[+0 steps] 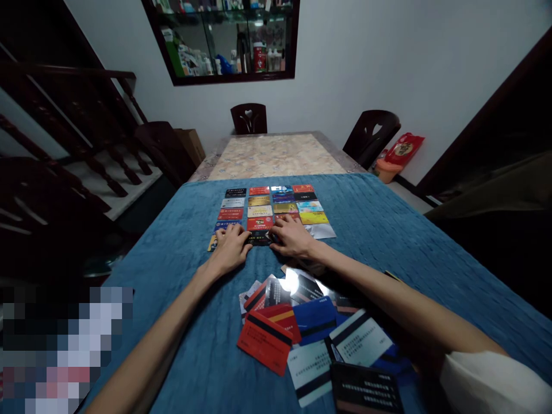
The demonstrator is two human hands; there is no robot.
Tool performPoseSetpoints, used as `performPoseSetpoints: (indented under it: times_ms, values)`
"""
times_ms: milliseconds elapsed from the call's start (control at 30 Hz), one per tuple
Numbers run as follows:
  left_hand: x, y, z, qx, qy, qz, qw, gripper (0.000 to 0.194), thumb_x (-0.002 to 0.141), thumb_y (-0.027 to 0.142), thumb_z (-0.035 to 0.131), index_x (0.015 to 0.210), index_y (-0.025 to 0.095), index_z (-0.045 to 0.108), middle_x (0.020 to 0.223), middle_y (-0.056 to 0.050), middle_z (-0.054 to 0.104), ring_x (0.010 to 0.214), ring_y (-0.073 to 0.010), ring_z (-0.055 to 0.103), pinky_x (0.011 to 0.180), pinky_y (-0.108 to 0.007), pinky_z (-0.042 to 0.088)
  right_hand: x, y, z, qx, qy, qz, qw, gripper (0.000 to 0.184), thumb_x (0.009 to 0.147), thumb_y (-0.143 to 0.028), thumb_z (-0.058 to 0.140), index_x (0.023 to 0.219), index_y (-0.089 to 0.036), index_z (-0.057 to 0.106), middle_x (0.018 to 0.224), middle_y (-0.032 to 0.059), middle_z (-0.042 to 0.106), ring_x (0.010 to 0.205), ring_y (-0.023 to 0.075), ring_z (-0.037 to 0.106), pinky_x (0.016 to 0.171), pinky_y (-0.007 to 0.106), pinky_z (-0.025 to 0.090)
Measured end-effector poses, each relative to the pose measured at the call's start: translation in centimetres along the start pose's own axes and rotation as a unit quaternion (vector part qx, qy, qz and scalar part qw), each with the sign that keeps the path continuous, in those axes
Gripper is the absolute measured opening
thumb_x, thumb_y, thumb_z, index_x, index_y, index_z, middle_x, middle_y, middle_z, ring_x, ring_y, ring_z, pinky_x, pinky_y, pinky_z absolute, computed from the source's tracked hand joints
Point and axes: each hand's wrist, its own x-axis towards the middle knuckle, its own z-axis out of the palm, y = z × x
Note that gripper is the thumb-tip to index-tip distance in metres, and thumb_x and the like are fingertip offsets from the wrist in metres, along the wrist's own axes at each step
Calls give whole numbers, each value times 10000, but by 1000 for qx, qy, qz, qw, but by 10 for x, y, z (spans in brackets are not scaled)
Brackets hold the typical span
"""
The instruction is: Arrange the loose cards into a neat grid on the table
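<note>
Finding on position: the black card point(260, 238) lay flat on the blue cloth point(366, 230), at the near end of the second column from your left, directly between your two hands. Its long axis ran from side to side, so each short end faced a hand. Neither hand was clearly nearer: your left hand point(232, 246) stood at the left end and your right hand point(294, 237) at the right end, its fingertips at the card's edge. The red card point(260, 223) lay just beyond it in the same column.

Finding on grip: your right fingers were bent and drawn close together; whether they pinched the card could not be told. Your left hand was bent palm-down over the near end of the first column, partly covering the yellow card point(211, 244), with thumb and forefinger towards the black card; contact there could not be confirmed.

Finding on pose: both forearms reached forward and converged on the columns. The left came in from the lower left; the right crossed above the far right part of the loose pile of cards point(314, 322), which lay nearer your body, with a pale sleeve point(491, 382) at its elbow.
</note>
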Motion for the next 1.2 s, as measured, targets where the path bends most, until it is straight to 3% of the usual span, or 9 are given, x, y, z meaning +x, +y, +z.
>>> performPoseSetpoints:
  times_ms: [633, 1033, 1200]
  values:
    - [0, 9, -2, 2, 11, 30, 999, 294, 877, 156, 479, 1085, 218, 678, 1127, -134, 598, 1102, -317, 478, 931, -517, 334, -2, -2, 0, -9, 1, -3, 1000, 364, 911, -405, 588, 1202, -200, 661, 1263, 138, 602, 1183, 353, 432, 897, 461, 410]
    - [0, 12, -7, -8, 8, 34, 999, 264, 874, 162, 490, 1034, 216, 693, 1111, -124, 594, 1091, -312, 476, 935, -519, 336, -26, 5, -13, 20, 8, 7, 1000, 330, 935, -344, 556, 1206, -197, 674, 1224, 126, 619, 1153, 321, 428, 877, 419, 371]
    - [-1, 15, -10, -13, 13, 49, 999, 226, 887, 190, 511, 1033, 204, 682, 1113, -115, 598, 1101, -299, 483, 939, -503, 330, -40, 5, -18, 50, 30, -32, 998, 278, 915, -310, 601, 1153, -199, 693, 1156, 105, 652, 1100, 288, 440, 871, 397, 348]
